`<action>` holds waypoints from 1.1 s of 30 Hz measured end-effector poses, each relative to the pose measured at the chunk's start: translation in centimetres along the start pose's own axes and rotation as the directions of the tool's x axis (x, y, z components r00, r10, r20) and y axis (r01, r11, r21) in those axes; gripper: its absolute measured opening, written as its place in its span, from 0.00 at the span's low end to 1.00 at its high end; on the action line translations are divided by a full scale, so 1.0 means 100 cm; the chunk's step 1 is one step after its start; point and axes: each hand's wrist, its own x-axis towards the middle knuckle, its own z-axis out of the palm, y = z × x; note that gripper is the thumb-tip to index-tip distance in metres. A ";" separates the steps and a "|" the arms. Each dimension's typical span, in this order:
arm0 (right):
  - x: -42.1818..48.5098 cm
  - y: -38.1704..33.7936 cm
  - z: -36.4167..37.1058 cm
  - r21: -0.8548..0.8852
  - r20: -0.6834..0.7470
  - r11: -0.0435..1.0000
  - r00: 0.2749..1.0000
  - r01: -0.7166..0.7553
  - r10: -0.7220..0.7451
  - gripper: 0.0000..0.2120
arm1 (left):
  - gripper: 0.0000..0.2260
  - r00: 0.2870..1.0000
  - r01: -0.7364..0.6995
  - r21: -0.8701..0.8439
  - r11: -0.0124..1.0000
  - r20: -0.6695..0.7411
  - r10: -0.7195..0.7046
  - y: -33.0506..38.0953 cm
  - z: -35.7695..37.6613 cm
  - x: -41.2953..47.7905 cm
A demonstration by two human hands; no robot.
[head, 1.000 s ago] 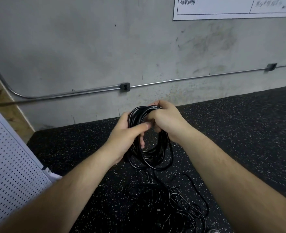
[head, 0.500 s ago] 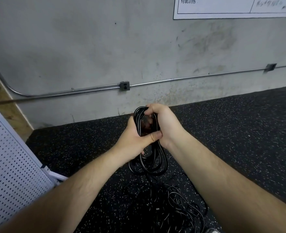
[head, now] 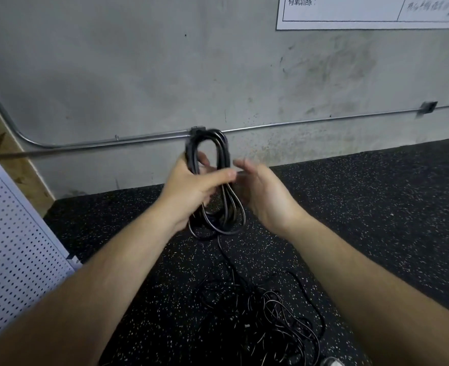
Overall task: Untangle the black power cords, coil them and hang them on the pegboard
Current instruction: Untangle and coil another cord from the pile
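**Head view: one cord nearly coiled, none hung yet**

Left hand point(head: 191, 186) grips the coil of glossy black power cord point(head: 225, 154) at mid-height, thumb laid across the loops and fingers wrapped behind. The coil stands upright in front of the chest. Right hand point(head: 265, 191) is just right of the coil, fingers loose and spread, gripping nothing; motion blur hides whether it touches the cord. A single loose black strand point(head: 226, 257) drops from the coil's bottom, below both hands, to the tangled heap of black cords point(head: 270, 320) on the speckled black rubber floor point(head: 376, 207) under the right forearm.

Progress: early. Judging by the strand, this coil isn't fully wound or freed. The heap looks mostly untangled-not. The white perforated metal pegboard point(head: 14, 247), far left of the left forearm, shows no cords in the visible part. Left: finish winding, hang it, repeat for the rest.
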 end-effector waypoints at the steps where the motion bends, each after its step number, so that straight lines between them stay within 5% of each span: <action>1: -0.003 0.013 -0.006 -0.032 0.059 0.999 0.997 -0.039 0.040 0.31 | 0.21 0.998 -0.012 -0.050 0.999 -0.055 0.009 0.005 -0.006 0.004; 5: -0.014 0.063 -0.003 -0.419 0.348 0.892 0.877 -0.172 0.332 0.26 | 0.20 0.971 -0.108 -0.178 0.978 -0.228 0.066 0.019 -0.034 0.017; 8: -0.013 0.101 0.003 -0.663 0.289 0.730 0.843 -0.166 0.454 0.08 | 0.20 0.942 -0.176 -0.232 0.957 -0.323 0.095 0.024 -0.058 0.021; 12: -0.013 0.118 0.001 -0.830 0.143 0.535 0.865 -0.161 0.482 0.15 | 0.21 0.871 -0.201 -0.069 0.977 -0.468 0.146 0.012 -0.085 0.021; 17: -0.010 0.056 0.007 -0.847 0.118 0.524 0.929 -0.090 0.350 0.19 | 0.22 0.786 -0.182 0.228 0.956 -0.550 0.281 -0.006 -0.102 0.027; 23: -0.021 -0.013 0.025 -0.613 0.240 0.790 0.951 -0.008 0.196 0.10 | 0.21 0.811 -0.143 0.395 0.907 -0.479 0.336 -0.024 -0.095 0.029; 28: -0.027 -0.039 0.034 -0.708 0.280 0.628 0.945 0.323 -0.170 0.09 | 0.25 0.888 -0.104 0.518 0.849 -0.337 0.315 -0.034 -0.076 0.027; 30: -0.023 -0.037 0.031 -0.734 0.202 0.581 0.929 0.352 -0.309 0.08 | 0.27 0.927 -0.132 0.510 0.850 -0.240 0.288 -0.034 -0.066 0.025; 33: -0.013 -0.034 0.027 -0.693 0.043 0.645 0.912 0.321 -0.408 0.05 | 0.25 0.962 -0.161 0.454 0.877 -0.128 0.243 -0.033 -0.050 0.021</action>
